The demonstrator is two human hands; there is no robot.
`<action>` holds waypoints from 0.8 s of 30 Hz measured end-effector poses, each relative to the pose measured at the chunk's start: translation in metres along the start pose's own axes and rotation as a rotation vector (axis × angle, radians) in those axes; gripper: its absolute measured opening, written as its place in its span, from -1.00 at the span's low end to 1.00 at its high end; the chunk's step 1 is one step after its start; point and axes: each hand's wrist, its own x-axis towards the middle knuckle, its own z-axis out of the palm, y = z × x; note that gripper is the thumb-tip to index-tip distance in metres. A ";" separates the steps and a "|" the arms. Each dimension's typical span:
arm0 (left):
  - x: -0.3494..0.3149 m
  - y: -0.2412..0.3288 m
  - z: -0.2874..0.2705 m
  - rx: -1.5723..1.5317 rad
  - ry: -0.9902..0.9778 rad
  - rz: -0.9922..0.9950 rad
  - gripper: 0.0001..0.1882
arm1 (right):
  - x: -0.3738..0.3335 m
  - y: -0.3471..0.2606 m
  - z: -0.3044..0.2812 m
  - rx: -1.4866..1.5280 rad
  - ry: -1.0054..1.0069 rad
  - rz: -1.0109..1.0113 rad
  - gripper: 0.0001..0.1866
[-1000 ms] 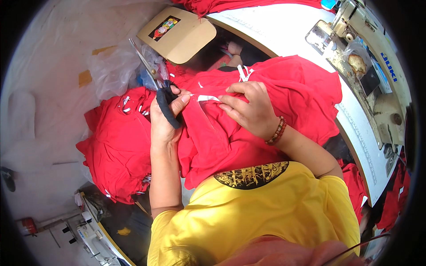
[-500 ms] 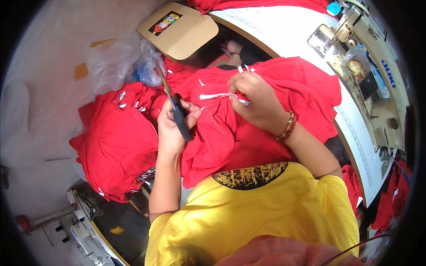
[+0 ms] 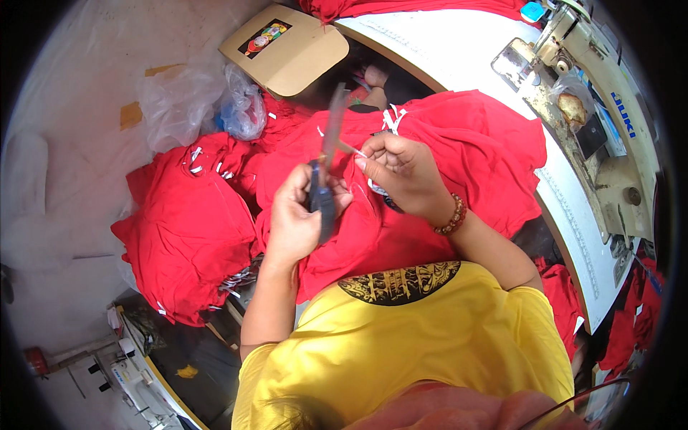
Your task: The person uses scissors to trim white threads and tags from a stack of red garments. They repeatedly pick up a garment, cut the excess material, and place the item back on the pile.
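My left hand [image 3: 295, 218] is closed round dark-handled scissors [image 3: 324, 201], whose blades point away from me and are blurred. A red garment [image 3: 459, 136] is spread in front of me, under both hands. Its edge is pinched between the thumb and fingers of my right hand [image 3: 408, 175], with a small white bit showing at the fingertips. Just left of those fingertips are the scissor blades; whether they touch the cloth I cannot tell. White strips [image 3: 393, 119] lie on the garment beyond my right hand.
A heap of red garments [image 3: 186, 222] lies at the left, with clear plastic bags [image 3: 244, 107] behind it. A brown cardboard piece [image 3: 308, 61] is at the back. The white table [image 3: 423, 43] curves along the right, bearing a sewing machine [image 3: 609, 93]. Another machine [image 3: 136, 380] stands lower left.
The scissors have swung from leaning left to nearly upright and moved right, closer to my right hand. My right hand has lowered slightly, and the long white strip no longer stretches left from its fingers.
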 end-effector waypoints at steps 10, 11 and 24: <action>0.017 0.004 0.014 -0.268 0.112 0.041 -0.72 | -0.008 0.009 0.005 0.172 0.032 -0.175 -0.92; 0.019 0.001 0.016 -0.241 0.108 0.044 -0.72 | -0.008 0.010 0.006 0.147 0.035 -0.200 -0.91; -0.008 -0.009 0.008 -0.283 0.068 0.051 -0.61 | -0.027 -0.008 -0.015 -0.077 0.051 -0.286 -0.92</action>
